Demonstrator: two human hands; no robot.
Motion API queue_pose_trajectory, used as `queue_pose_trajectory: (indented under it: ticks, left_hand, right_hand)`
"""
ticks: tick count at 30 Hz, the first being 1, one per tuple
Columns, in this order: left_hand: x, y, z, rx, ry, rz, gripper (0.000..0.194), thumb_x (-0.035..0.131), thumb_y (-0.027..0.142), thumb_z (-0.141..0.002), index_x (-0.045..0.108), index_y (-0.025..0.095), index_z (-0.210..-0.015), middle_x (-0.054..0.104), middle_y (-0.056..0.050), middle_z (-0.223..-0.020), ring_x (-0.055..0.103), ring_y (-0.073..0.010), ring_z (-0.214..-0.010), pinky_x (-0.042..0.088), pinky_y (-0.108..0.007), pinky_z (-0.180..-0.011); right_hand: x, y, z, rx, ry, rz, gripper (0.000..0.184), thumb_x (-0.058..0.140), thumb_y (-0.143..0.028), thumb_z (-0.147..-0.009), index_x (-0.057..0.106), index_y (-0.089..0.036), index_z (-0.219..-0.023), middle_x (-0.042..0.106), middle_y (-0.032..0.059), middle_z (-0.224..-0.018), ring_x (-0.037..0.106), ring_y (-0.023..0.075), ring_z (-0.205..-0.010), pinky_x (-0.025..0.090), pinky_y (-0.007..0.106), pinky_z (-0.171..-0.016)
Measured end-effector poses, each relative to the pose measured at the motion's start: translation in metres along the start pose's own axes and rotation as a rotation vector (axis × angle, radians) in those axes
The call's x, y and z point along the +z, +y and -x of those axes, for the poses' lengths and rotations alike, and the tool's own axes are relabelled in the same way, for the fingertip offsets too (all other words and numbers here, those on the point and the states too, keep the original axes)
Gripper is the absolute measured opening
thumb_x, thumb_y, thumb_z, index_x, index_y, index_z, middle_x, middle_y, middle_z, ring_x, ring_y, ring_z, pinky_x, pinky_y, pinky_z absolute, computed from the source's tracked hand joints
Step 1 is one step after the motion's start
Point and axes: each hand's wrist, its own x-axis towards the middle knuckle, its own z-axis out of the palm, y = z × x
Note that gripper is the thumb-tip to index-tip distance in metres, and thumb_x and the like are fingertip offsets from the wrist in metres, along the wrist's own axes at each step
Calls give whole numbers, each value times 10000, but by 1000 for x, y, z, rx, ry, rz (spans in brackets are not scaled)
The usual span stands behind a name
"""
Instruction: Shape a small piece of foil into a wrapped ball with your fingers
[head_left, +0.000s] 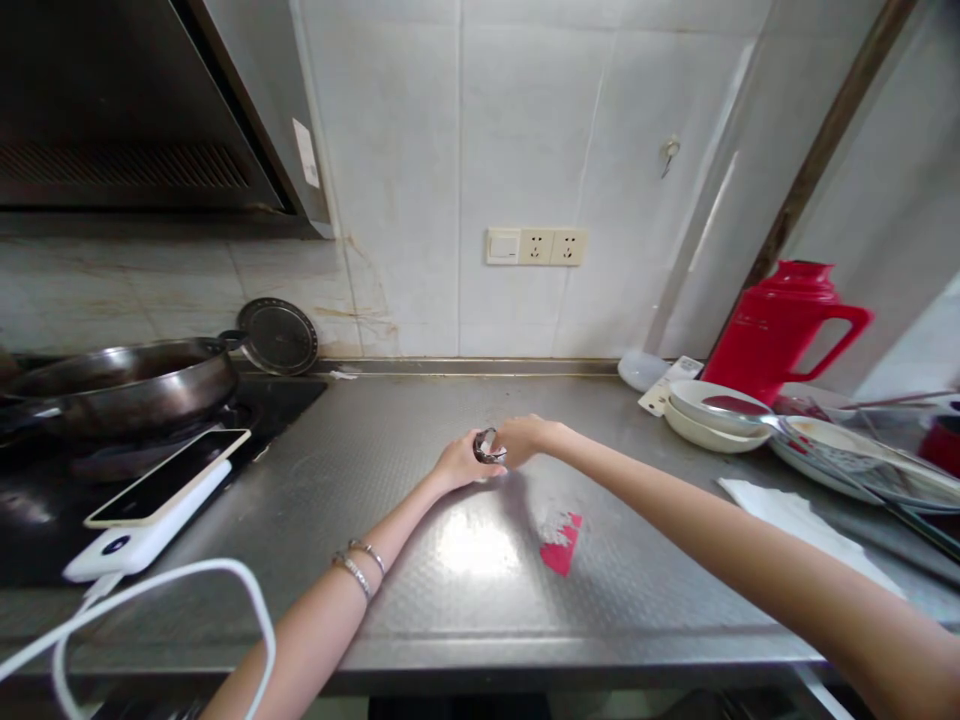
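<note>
Over the middle of the steel counter (390, 590), my two hands meet around a small dark ring-shaped object (487, 444) with a shiny rim. My left hand (459, 464) is closed on its left side, thumb toward me. My right hand (525, 438) curls over from the right, fingers bent down against the object; the fingertips are partly hidden. What the object is exactly is too small to tell. A torn pink-red scrap with a silvery-white worn part (561, 555) lies on the counter just in front of my right hand.
At left, a steel pan (150, 385) sits on the black stove, with a phone (169, 478) on a white power bank (146, 535) and its cable nearby. At right stand a red thermos jug (772, 325), stacked bowls (712, 430), plates and a white paper sheet (802, 525).
</note>
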Motion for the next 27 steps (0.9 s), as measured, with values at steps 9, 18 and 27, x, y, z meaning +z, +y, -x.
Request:
queue_pose_trajectory:
  ticks: [9, 18, 27]
  left_hand:
    - [1, 1, 1, 17, 11, 13, 670, 789, 445, -537, 578, 203, -1126, 705, -40, -1013, 655, -228, -913, 484, -284, -760]
    - [2, -2, -2, 22, 25, -25, 770, 794, 498, -517, 562, 184, -1181, 685, -73, -1072, 643, -258, -958, 491, -333, -822]
    - [-1, 2, -1, 32, 26, 10, 771, 805, 484, -508, 568, 158, -1165, 683, -91, -1073, 642, -263, -958, 492, -337, -820]
  right_hand:
    - [-3, 8, -6, -60, -60, -282, 184, 580, -266, -677, 673, -139, -774, 626, 16, -633, 561, 105, -518, 446, 205, -507]
    - [18, 59, -4, -156, 428, -779, 239, 573, -312, -719, 699, -120, -784, 514, -29, -516, 449, 78, -472, 346, 174, -424]
    - [58, 52, -10, -3, 670, -1442, 313, 635, -292, -659, 740, -126, -901, 708, 51, -814, 586, 138, -712, 470, 210, -596]
